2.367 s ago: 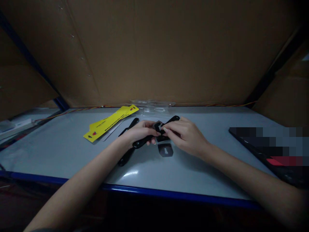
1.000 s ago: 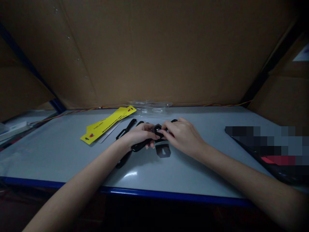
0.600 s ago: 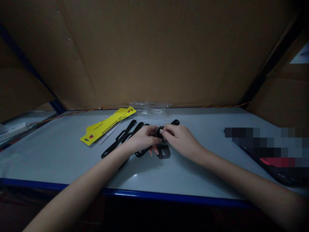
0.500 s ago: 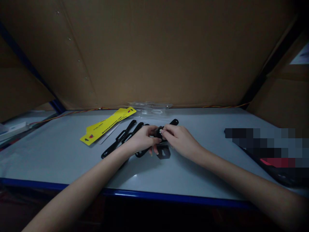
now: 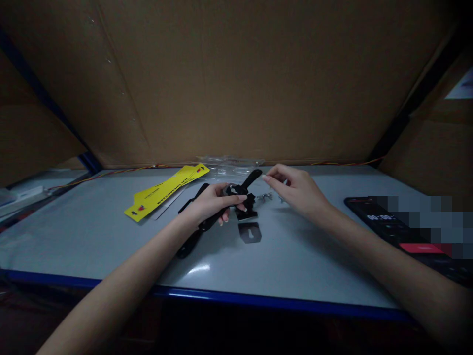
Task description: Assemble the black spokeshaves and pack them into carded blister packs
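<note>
Right of the yellow cards (image 5: 166,192), our left hand (image 5: 210,203) grasps the black-handled tool (image 5: 253,180) in its fingers, and we cannot tell if our right hand (image 5: 298,188), farther right, pinches anything.

left grip (image 5: 211,202): around black tool (image 5: 253,179) | right grip (image 5: 297,188): near its tip (contents unclear) | slotted plate (image 5: 244,233): on table (image 5: 295,271)

1. The left hand (image 5: 214,202) hides the middle of the black tool (image 5: 253,178).
2. Metal bits (image 5: 265,197) near the right hand (image 5: 297,190) are too small to identify.
3. Blocky blurring covers part of the phone (image 5: 388,230).
</note>
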A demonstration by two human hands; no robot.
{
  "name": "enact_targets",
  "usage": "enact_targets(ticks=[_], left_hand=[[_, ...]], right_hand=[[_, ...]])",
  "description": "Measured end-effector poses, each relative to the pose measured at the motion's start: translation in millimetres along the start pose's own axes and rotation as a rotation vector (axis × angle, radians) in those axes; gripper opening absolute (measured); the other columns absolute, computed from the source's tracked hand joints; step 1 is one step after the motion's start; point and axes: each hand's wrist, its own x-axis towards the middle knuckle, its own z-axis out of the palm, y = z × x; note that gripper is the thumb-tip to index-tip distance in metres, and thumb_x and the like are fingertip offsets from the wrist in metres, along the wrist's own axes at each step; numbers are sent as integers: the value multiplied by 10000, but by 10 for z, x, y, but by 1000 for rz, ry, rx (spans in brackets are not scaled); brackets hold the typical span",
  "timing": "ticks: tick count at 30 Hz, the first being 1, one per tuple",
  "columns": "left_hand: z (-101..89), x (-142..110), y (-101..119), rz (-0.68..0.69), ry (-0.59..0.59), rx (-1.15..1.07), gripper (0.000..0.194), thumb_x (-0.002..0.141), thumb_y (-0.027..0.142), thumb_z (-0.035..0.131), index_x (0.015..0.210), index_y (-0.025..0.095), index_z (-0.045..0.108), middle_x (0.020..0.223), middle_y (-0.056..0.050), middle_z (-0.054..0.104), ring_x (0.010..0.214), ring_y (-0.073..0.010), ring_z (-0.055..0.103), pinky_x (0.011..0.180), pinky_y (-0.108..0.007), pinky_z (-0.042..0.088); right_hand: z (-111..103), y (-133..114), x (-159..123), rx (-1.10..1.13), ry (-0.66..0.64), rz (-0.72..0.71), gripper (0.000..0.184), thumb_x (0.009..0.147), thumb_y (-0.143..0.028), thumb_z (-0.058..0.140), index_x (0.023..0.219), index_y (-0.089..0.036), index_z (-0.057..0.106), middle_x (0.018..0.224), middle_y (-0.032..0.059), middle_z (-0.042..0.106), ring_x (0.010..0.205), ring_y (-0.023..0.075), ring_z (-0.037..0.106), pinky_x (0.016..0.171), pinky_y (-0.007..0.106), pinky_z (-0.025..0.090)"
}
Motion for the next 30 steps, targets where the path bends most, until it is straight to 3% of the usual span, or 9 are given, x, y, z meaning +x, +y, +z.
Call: enact_targets(ticks=[5, 9, 14, 18, 23, 26, 30], left_hand=[[-41, -20, 17, -16, -31, 65, 286, 756, 353, 654, 919, 151, 533, 716, -21, 661, 306, -47, 460, 293, -182, 325], [-82, -31, 64, -33, 38, 12, 270, 769, 367, 643, 891, 140, 563, 687, -25, 655, 311, -39, 440, 300, -187, 319], [-162, -6, 63, -107, 184, -111, 225, 787, 336, 639, 833, 124, 578, 510, 16, 586, 297, -23, 370, 306, -169, 267], [-246, 50, -24, -133, 184, -186, 206, 765, 300, 660, 822, 116, 585, 604, -10, 631, 324, -20, 398, 313, -159, 280], [-279, 88, -76, -193, 169, -233, 194, 733, 256, 688, 816, 108, 594, 675, -24, 646, 355, -9, 401, 322, -142, 289], [-276, 92, -92, -187, 117, -237, 162, 730, 232, 681, 797, 112, 596, 748, -36, 663, 372, -10, 413, 326, -140, 312], [-265, 83, -105, -190, 84, -188, 154, 743, 233, 655, 815, 111, 596, 684, -18, 646, 357, -21, 411, 324, -145, 322]], right_hand=[[-3, 134, 55, -78, 91, -138, 128, 800, -272, 544, 905, -209, 580, 858, 58, 582, 844, 207, 553, 655, 306, 406], [-26, 286, 90, -113, 60, -91, 105, 791, -250, 543, 878, -203, 579, 836, 48, 589, 805, 197, 561, 650, 303, 414], [51, 629, 117, -170, -53, -20, 89, 783, -247, 536, 772, -183, 597, 808, 57, 593, 776, 199, 570, 677, 319, 432], [217, 805, 239, -166, -101, 15, 105, 773, -237, 544, 807, -171, 617, 819, 67, 611, 773, 192, 585, 702, 318, 448], [381, 768, 635, -332, -97, -26, 214, 780, -253, 543, 963, -176, 624, 1012, 115, 594, 985, 251, 542, 806, 370, 417], [454, 695, 870, -515, -111, -68, 399, 804, -247, 507, 1193, -159, 526, 1197, 161, 528, 1132, 294, 450, 864, 403, 364], [564, 653, 1052, -691, -237, -99, 394, 816, -176, 449, 1196, -127, 543, 1158, 167, 588, 1088, 272, 502, 881, 386, 326]])
